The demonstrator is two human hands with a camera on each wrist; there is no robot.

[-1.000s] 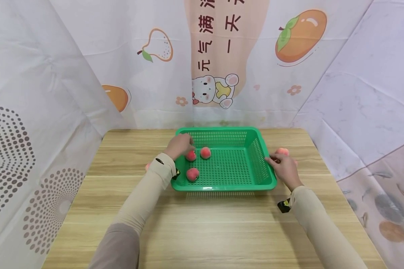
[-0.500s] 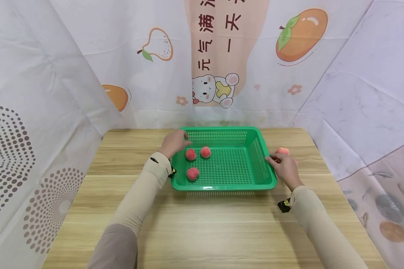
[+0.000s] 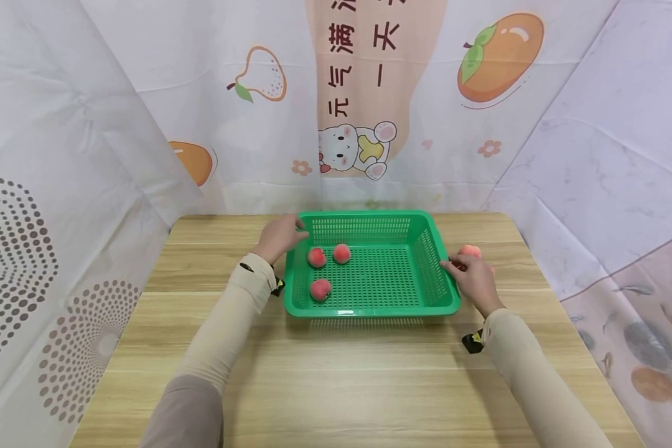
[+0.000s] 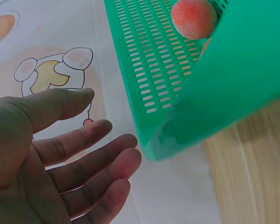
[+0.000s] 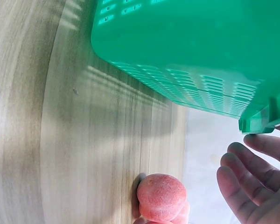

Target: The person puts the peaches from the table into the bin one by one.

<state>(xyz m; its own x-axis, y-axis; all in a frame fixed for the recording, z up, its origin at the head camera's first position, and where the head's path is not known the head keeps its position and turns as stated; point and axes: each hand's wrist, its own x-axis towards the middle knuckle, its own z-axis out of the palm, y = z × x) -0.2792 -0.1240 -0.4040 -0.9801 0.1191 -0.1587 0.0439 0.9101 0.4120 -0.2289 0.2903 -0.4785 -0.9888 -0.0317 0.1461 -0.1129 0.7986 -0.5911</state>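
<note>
Wooden table [image 3: 347, 373] before printed fruit-pattern backdrop [image 3: 369, 93]. Green perforated basket [image 3: 392, 308] at table centre, far half — three peaches [image 3: 320, 289] on its floor, left side. Left hand [image 3: 279, 236] at basket's far-left corner, fingers spread and relaxed, holding nothing; wrist view shows palm just beside basket wall. Right hand [image 3: 473, 281] at basket's right rim, fingers loosely extended, holding nothing. Loose peach [image 3: 470, 251] on table just beyond right hand — outside basket.
</note>
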